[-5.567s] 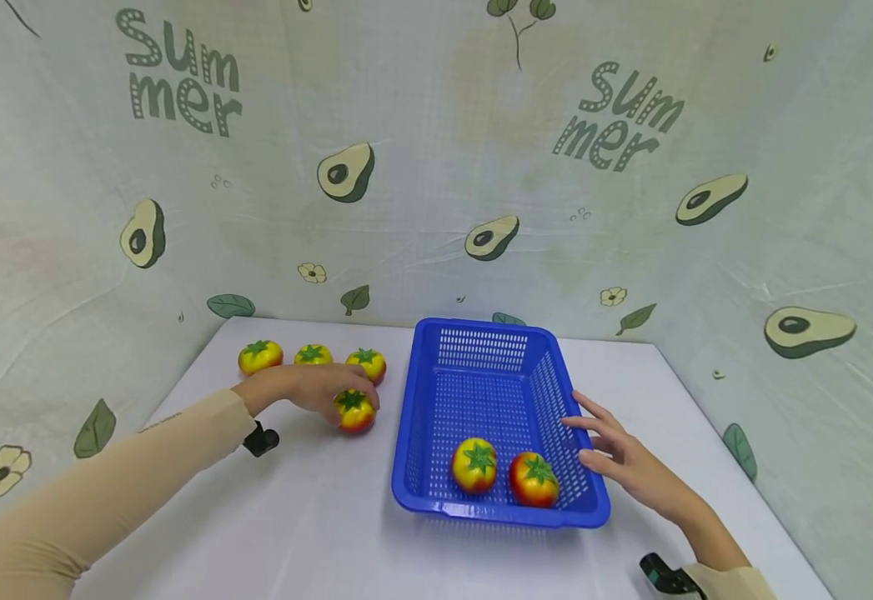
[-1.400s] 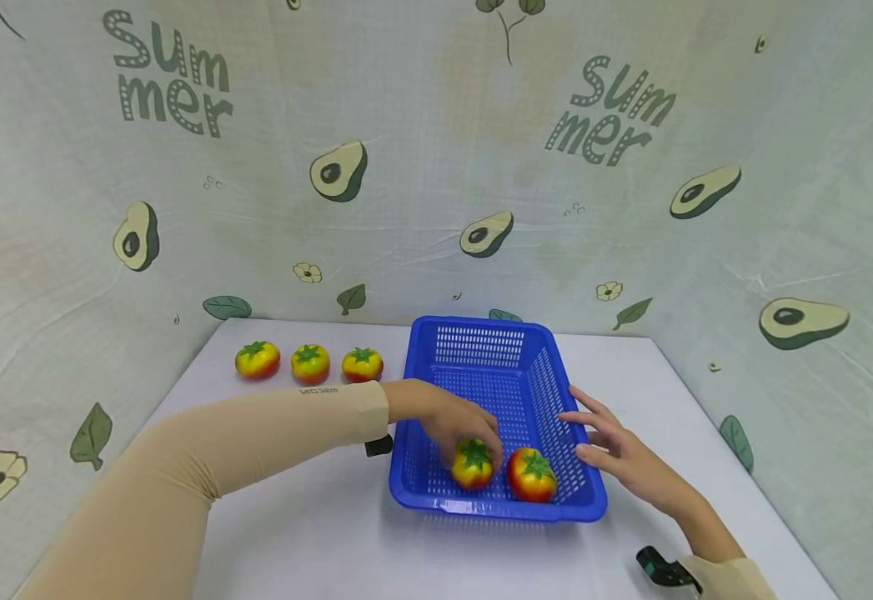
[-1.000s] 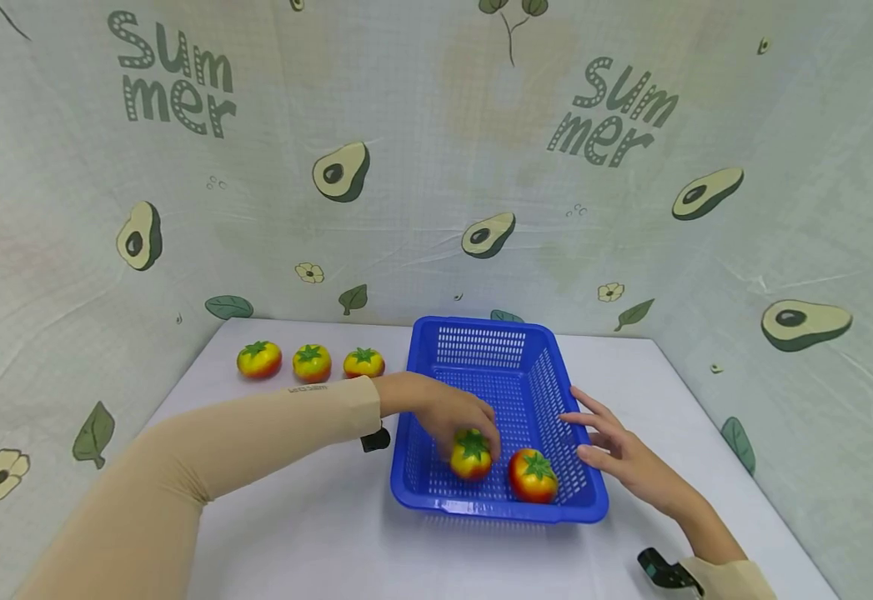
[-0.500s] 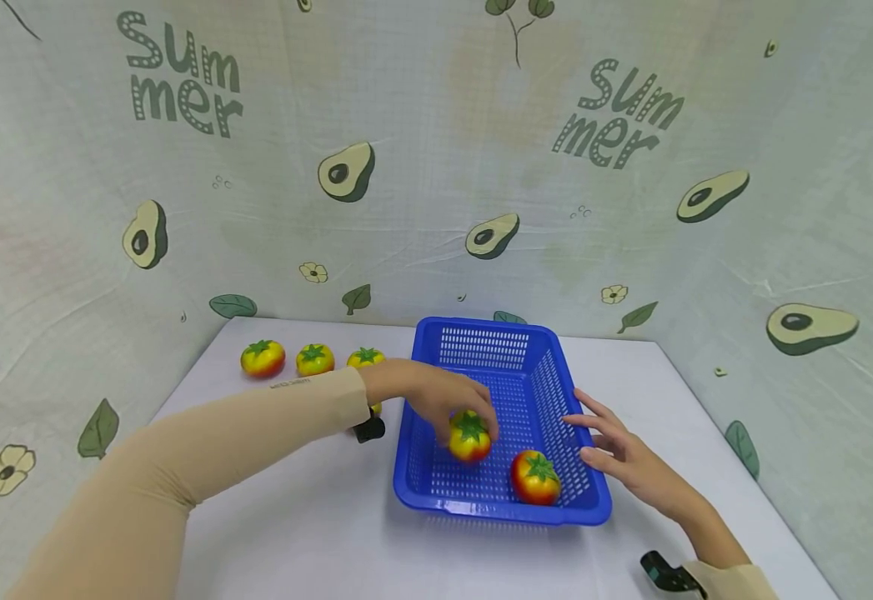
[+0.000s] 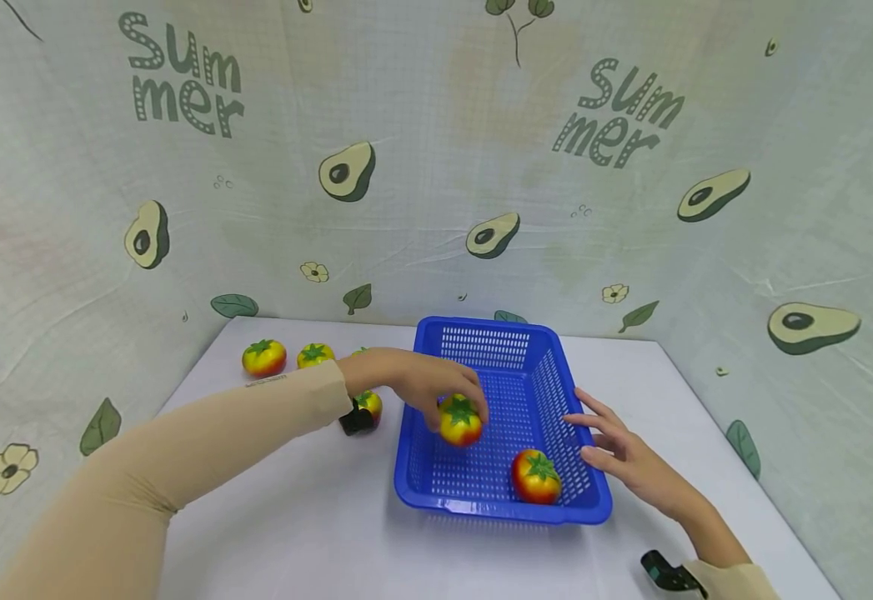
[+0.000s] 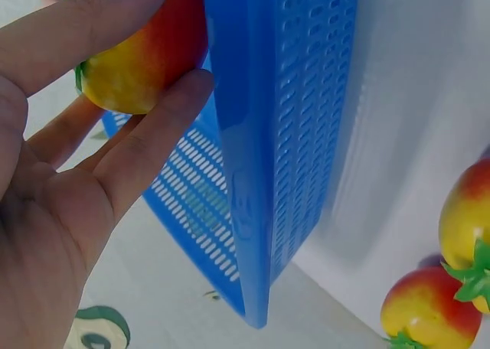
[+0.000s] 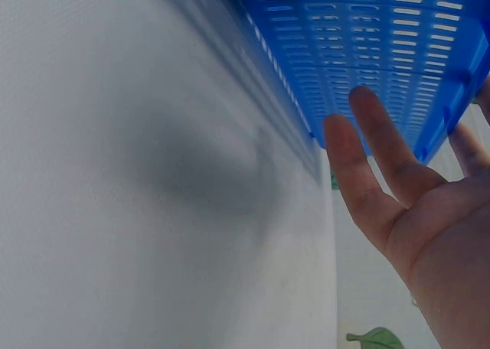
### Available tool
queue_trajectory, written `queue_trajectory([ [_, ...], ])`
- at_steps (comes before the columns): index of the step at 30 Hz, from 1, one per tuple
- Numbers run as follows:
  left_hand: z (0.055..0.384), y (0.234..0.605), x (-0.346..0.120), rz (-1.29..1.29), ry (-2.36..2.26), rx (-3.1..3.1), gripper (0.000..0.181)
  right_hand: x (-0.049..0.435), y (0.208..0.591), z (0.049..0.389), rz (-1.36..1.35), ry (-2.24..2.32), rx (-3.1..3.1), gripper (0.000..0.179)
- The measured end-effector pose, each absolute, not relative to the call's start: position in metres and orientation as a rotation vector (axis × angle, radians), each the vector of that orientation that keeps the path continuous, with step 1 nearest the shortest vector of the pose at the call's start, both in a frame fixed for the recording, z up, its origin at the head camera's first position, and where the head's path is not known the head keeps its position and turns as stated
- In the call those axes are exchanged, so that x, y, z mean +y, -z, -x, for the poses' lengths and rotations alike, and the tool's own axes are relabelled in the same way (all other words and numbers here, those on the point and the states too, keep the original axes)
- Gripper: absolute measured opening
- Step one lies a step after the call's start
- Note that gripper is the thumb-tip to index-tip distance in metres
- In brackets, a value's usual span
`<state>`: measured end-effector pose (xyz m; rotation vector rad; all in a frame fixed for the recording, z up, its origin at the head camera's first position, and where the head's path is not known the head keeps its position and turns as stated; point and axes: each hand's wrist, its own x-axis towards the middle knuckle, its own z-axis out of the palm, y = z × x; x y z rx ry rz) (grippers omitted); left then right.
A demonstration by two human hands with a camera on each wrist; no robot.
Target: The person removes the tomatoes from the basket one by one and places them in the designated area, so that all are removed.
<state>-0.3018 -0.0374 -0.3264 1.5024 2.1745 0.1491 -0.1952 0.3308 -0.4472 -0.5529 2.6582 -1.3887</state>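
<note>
My left hand (image 5: pixel 436 385) grips a red-and-yellow tomato (image 5: pixel 460 421) with a green leafy top, thumb and fingers curled around it. In the head view it appears over the left part of a blue plastic basket (image 5: pixel 502 513). The left wrist view shows the same tomato (image 6: pixel 138 54) close beside the basket rim (image 6: pixel 243 188). Another tomato (image 5: pixel 536 477) sits in the basket's front right corner. My right hand (image 5: pixel 631 458) has its fingers spread at the basket's right side, fingertips at the rim; the right wrist view shows them close to the slotted wall (image 7: pixel 367 50).
Left of the basket, several more tomatoes (image 5: pixel 264 358) stand on the white table (image 5: pixel 293 508). One tomato (image 5: pixel 370 405) is partly behind the left wrist's black camera (image 5: pixel 358 418); another is mostly hidden by the hand. A printed cloth (image 5: pixel 421 167) surrounds the table.
Earlier, the left hand was at a tomato on the table, then reached to one in the basket's front left. It has since lifted that tomato, moving back and left. The right hand stayed put.
</note>
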Motion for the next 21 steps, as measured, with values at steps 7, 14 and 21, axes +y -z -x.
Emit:
queue_trajectory([
  [7, 0.304, 0.316, -0.050, -1.497, -0.190, 2.227, 0.057, 0.331, 0.447, 0.196, 0.551, 1.388, 2.653, 0.049],
  [14, 0.308, 0.309, -0.065, -1.490, -0.234, 2.264, 0.058, 0.331, 0.445, 0.196, 0.561, 1.387, 2.653, 0.048],
  [21, 0.312, 0.302, -0.085, -1.447, -0.298, 2.290, 0.061, 0.330, 0.446, 0.196, 0.556, 1.388, 2.653, 0.049],
])
